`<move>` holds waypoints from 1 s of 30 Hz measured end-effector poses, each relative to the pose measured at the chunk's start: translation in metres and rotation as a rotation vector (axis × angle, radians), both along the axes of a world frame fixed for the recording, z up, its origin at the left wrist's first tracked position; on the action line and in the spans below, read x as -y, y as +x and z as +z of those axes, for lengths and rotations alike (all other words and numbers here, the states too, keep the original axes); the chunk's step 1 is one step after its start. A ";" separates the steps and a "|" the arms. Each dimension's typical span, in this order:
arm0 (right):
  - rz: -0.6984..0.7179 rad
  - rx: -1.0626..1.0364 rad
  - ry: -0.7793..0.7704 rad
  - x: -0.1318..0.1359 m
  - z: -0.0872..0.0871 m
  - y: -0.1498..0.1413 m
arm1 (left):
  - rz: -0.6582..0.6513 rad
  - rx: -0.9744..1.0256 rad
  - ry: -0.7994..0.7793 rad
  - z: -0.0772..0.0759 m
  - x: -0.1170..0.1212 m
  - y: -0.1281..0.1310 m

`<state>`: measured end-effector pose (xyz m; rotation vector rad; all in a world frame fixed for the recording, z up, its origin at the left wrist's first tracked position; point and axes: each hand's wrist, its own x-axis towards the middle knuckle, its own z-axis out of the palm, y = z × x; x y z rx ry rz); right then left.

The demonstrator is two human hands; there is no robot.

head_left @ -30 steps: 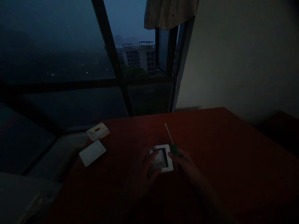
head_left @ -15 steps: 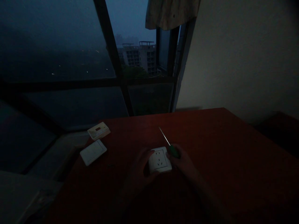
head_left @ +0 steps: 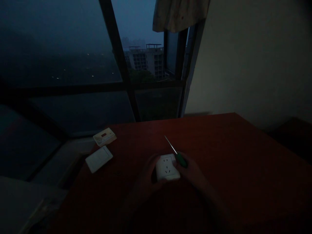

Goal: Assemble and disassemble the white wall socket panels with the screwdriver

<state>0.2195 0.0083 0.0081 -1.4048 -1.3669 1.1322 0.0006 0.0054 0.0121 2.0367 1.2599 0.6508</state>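
A white wall socket (head_left: pixel 167 167) with several dark slots faces up near the front of the table. My left hand (head_left: pixel 149 174) is closed around its left side, fingers at the top corner and thumb along the lower edge. In my right hand (head_left: pixel 187 169) is a screwdriver (head_left: pixel 180 160) with a green handle; its thin metal shaft points up and left, away from the socket. The fingers of that hand also touch the socket's right edge. Dim light hides much of both hands.
On the reddish-brown table (head_left: pixel 207 136), a white switch panel (head_left: pixel 99 159) lies at the left, with an off-white backing plate (head_left: pixel 104 136) behind it. A small dark item (head_left: pixel 117 173), too dim to name, is nearby. Windows (head_left: pixel 80 110) border the far side; a wall (head_left: pixel 243 65) rises at right.
The screwdriver has tilted slightly, its tip shifting a little left and down. Both hands keep their hold, and the view has moved very slightly.
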 end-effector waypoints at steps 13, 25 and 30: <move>0.026 0.198 0.068 0.008 -0.004 -0.003 | 0.046 0.050 -0.072 0.000 0.002 -0.001; 0.038 0.219 0.084 0.008 -0.010 -0.005 | 0.051 0.096 -0.019 -0.010 -0.001 -0.002; 0.022 0.284 0.133 0.010 -0.013 -0.006 | 0.063 0.104 -0.018 -0.008 0.001 0.000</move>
